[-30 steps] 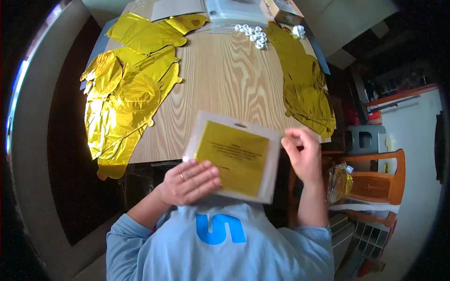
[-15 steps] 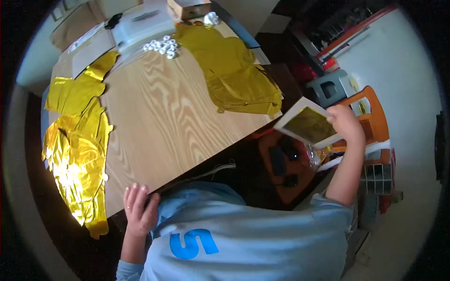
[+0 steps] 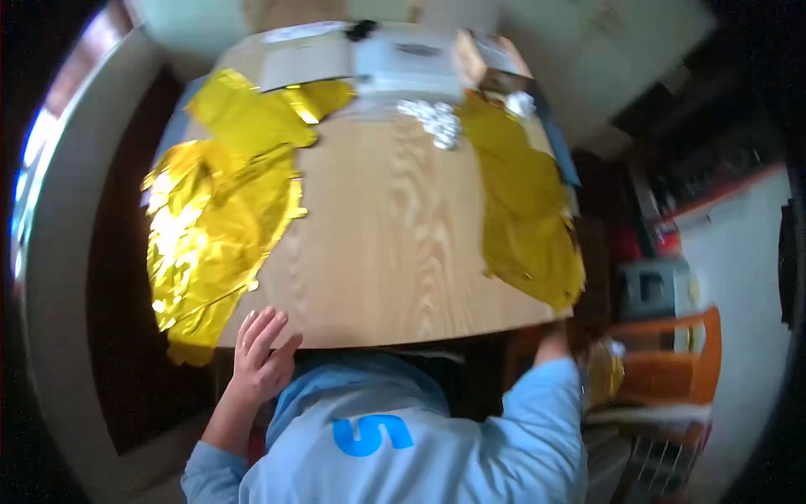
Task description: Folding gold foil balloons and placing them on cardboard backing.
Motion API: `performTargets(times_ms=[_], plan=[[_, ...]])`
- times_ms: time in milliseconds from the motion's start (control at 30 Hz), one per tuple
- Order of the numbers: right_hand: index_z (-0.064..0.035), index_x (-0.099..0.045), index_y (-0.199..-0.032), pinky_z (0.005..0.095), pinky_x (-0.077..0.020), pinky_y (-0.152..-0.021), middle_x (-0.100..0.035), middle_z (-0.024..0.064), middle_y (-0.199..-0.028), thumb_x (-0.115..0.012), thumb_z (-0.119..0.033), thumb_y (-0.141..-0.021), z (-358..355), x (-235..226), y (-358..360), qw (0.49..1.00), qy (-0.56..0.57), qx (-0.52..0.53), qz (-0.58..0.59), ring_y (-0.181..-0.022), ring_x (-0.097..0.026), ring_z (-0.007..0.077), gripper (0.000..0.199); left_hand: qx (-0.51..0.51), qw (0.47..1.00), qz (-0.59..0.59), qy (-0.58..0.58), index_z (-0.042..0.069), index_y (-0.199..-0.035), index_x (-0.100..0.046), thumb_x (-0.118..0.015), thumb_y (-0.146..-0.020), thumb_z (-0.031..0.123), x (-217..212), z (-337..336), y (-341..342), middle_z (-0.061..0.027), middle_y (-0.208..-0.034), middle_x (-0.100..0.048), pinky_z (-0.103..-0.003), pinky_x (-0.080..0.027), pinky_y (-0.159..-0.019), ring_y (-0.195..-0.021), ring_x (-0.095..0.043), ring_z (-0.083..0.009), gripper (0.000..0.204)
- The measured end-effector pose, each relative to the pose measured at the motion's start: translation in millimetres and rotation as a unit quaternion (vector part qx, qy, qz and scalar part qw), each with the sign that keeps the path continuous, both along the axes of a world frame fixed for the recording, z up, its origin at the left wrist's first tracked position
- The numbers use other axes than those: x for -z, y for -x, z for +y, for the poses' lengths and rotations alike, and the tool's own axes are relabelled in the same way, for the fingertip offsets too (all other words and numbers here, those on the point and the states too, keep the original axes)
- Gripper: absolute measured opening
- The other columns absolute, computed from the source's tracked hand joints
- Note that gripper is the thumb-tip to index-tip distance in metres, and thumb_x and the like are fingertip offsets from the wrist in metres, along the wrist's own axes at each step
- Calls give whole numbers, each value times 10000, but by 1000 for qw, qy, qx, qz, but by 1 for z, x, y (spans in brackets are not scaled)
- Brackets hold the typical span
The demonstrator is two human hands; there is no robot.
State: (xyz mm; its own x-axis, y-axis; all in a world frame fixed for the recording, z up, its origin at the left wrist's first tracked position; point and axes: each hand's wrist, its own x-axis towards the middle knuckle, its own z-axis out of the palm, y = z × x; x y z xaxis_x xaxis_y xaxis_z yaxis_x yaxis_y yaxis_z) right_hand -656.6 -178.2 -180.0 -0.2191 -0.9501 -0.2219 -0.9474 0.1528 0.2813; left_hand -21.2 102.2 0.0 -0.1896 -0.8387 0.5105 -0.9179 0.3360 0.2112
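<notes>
Two bare hands of mine show in the head view, the only one I have. My left hand [image 3: 264, 361] is at the near left part of the wooden table [image 3: 361, 235], fingers loosely extended and slightly apart, thumb out to the side, with nothing visible in its grasp; I cannot tell whether the fingertips touch the wood. My right hand [image 3: 554, 338] is low by the near right corner, blurred and mostly hidden, so I cannot tell how far it is closed or what it holds.

Nearest my left hand, the left foil pile [image 3: 214, 227], gold and wrinkled, covers that side and overhangs the near edge. Just beyond my right hand lies the right foil pile [image 3: 529, 202], flatter and darker gold. Small white pieces [image 3: 435, 122] sit near the far end, between the piles, before clear plastic sheeting [image 3: 407, 71] and an open box [image 3: 495, 63]. An orange chair [image 3: 705, 361] stands to my right.
</notes>
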Motion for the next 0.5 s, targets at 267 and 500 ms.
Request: performTargets(times_ms=[267, 500], plan=[[5, -677, -1154, 356, -519, -957, -705, 126, -1168, -607, -186, -1016, 43, -87, -29, 789, 515, 50, -330, -1059, -663, 227, 246, -302, 949, 52, -68, 75, -996, -694, -822, -699, 106, -39, 38, -93, -135, -1123, -627, -468, -462, -971, -1085, -579, -370, 325], [13, -679, -1044, 349, -518, -882, -677, 114, -1033, -570, -26, -988, 79, -216, -263, 752, 407, -208, -475, -968, -648, 237, 129, -164, 961, 170, -141, 64, -927, -730, -785, -806, 130, -18, 12, -90, -108, -1054, -682, -404, -530, -837, -971, -651, -320, 149]])
